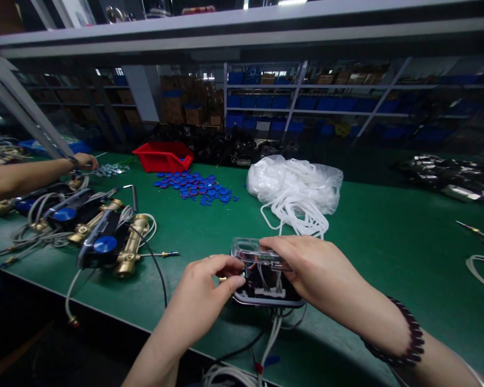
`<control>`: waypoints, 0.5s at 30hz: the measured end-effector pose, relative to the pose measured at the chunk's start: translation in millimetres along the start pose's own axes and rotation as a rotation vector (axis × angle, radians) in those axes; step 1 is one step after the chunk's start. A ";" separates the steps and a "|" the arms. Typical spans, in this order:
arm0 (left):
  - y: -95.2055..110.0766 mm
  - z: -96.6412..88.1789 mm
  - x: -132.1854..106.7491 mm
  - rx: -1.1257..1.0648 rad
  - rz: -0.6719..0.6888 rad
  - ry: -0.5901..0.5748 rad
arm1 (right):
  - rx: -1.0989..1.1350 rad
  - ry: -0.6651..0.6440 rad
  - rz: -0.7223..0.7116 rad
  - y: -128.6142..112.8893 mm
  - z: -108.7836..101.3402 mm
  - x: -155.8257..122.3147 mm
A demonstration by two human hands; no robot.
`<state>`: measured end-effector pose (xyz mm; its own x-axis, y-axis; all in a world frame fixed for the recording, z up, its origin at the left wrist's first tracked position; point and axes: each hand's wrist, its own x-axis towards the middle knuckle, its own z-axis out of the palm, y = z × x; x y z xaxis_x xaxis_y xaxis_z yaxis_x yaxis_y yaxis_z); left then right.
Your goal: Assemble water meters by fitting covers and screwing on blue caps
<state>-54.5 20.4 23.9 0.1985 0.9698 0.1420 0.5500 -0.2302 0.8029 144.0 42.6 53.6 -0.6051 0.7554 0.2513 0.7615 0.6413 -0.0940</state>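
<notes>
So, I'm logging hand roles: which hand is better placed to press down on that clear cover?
Probably the right hand: it lies across the clear cover, while the left hand pinches at the side of the black housing.

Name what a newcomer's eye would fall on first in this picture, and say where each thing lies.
At centre front, the left hand and right hand hold a clear-lidded box on the green table. Behind it lie white tubing and scattered blue caps; brass-fitted meters crowd the left.
</notes>
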 end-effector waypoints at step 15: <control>-16.1 32.4 22.8 -0.082 -0.215 0.281 | -0.001 0.150 -0.068 0.9 11.8 -6.6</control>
<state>-32.5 43.6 -4.5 -0.1513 0.9824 0.1093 0.4857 -0.0224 0.8738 145.9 39.7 40.5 -0.6142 0.6816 0.3978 0.7200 0.6903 -0.0711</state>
